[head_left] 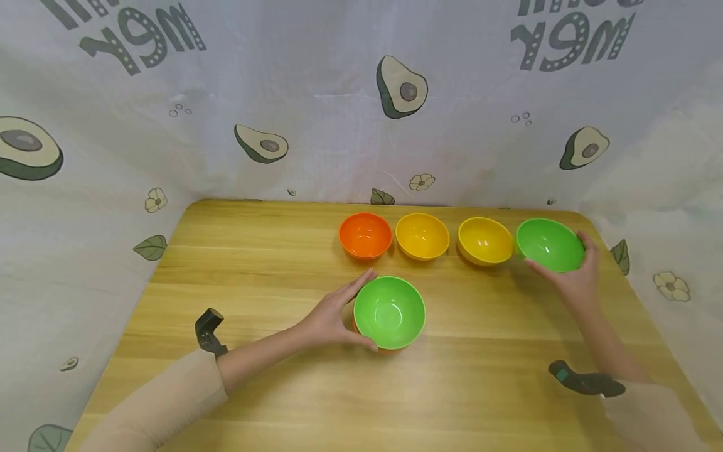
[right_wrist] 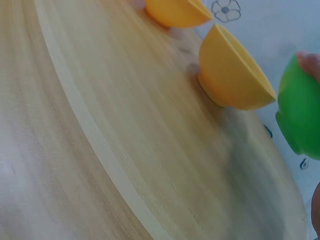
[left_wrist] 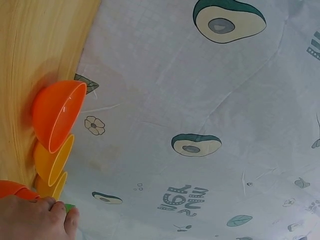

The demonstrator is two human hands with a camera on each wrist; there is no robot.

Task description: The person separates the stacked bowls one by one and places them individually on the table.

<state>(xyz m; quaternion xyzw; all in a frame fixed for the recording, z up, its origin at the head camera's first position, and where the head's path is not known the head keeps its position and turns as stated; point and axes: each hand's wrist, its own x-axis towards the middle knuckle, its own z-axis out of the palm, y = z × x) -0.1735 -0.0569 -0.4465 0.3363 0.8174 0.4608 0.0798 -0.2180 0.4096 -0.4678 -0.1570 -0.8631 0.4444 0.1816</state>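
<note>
Near the middle of the table, my left hand (head_left: 336, 317) holds a light green bowl (head_left: 390, 314) by its side, thumb in front and fingers behind. Under that bowl shows a sliver of an orange bowl (left_wrist: 12, 188), so the two look stacked. At the right end of the back row my right hand (head_left: 582, 276) grips a darker green bowl (head_left: 550, 245) between thumb and fingers. This bowl appears raised off the table in the right wrist view, with a shadow below it. Beside it stands a yellow bowl (head_left: 484, 242).
Left of the yellow bowl, an amber bowl (head_left: 422, 236) and an orange-red bowl (head_left: 365, 236) stand along the back of the wooden table (head_left: 248, 263). A white cloth (head_left: 316, 125) printed with avocados hangs behind the table's far edge.
</note>
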